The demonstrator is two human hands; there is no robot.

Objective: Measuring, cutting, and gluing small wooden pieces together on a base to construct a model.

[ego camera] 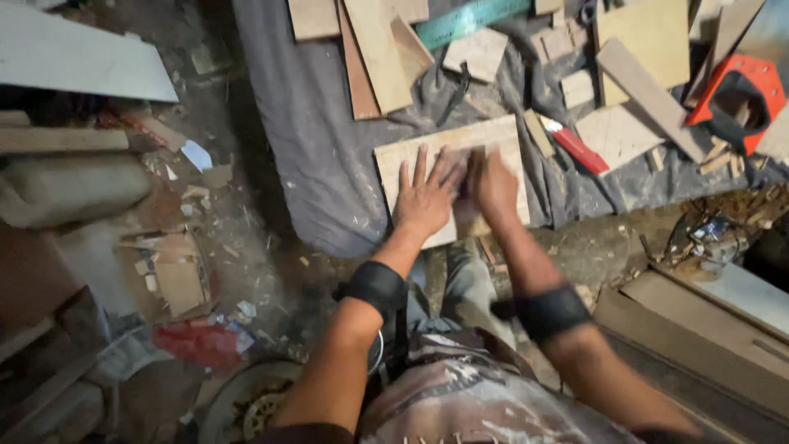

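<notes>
On the pale wooden board [460, 156], both hands rest side by side. The left hand [426, 197] lies flat near the board's lower left part, palm down, its fingers [421, 167] stretched straight and fanned a little apart, pressing on the wood and gripping nothing. The right hand [495, 187] sits just beside it, touching the board near its middle; it is blurred, so whether its fingers are spread or drawn together cannot be told, nor whether anything small lies under them.

A black band [376, 286] wraps the left wrist and another black band [551, 312] wraps the right forearm. The board's near edge is partly covered by the hands, and its lower right corner is hard to make out behind the right hand.

That board is a light, unfinished rectangular panel, slightly tilted, lying on a grey cloth [312, 131] spread over the dirty floor. Beyond the board's far edge lie more wood offcuts [378, 49] and a green ruler [468, 18], cut off by the picture's top. Right of the board, close by, lies a red-handled knife [575, 146]; farther right an orange saw handle [740, 94] rests among scraps.
</notes>
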